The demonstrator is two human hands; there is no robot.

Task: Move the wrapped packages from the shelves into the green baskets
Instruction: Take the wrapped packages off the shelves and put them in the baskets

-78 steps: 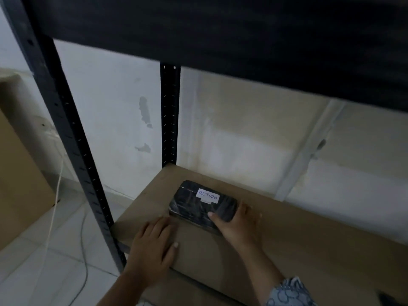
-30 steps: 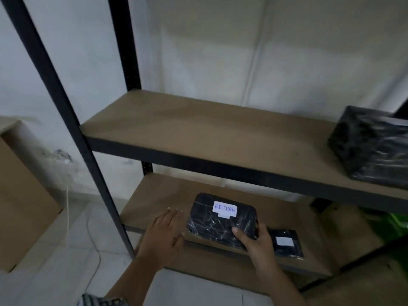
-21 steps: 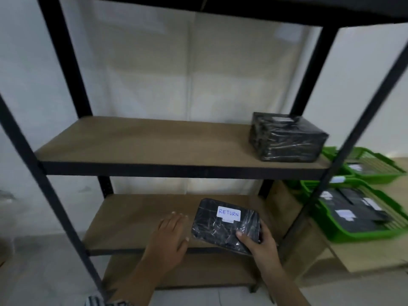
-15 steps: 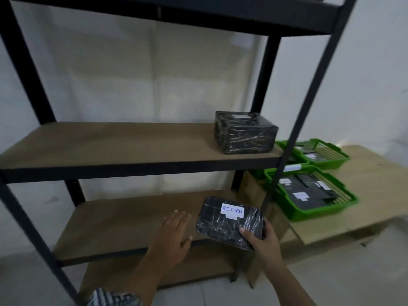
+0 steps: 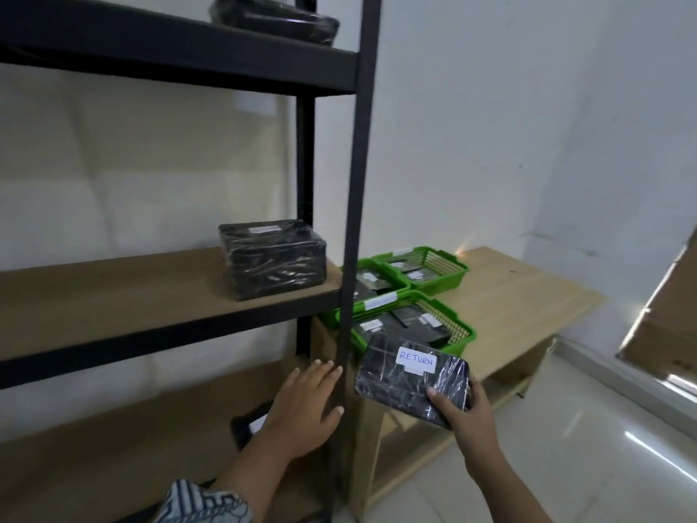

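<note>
**Package marked RETURN held beside the shelf post**

Head view: the right hand (image 5: 462, 407), lower right of centre, grips a flat black wrapped package (image 5: 411, 383) by its near right corner, thumb on top and the other fingers (image 5: 439, 397) curled under the edge. A white label (image 5: 417, 360) on its top reads RETURN. The package is in the air, tilted, just right of the black front post (image 5: 354, 220) of the shelves, and in the frame its far edge overlaps the nearest green basket (image 5: 458, 335).

The left hand (image 5: 305, 409) is lower centre, palm down, holding nothing, its fingers spread loosely and straight; its fingertips lie against the post in the picture, though actual contact cannot be told.

Three green baskets sit close together on the light wooden counter (image 5: 520, 296) right of the shelves, each holding dark wrapped packages with white labels; the farthest basket (image 5: 433, 268) is at centre right.

On the middle shelf (image 5: 132, 296), a thick black wrapped package (image 5: 273, 258) rests near the right end. Another dark wrapped package (image 5: 275, 18) lies on the top shelf at the upper edge of the frame, and a small one (image 5: 249, 424) shows on the lower shelf, partly hidden by the left hand
</note>
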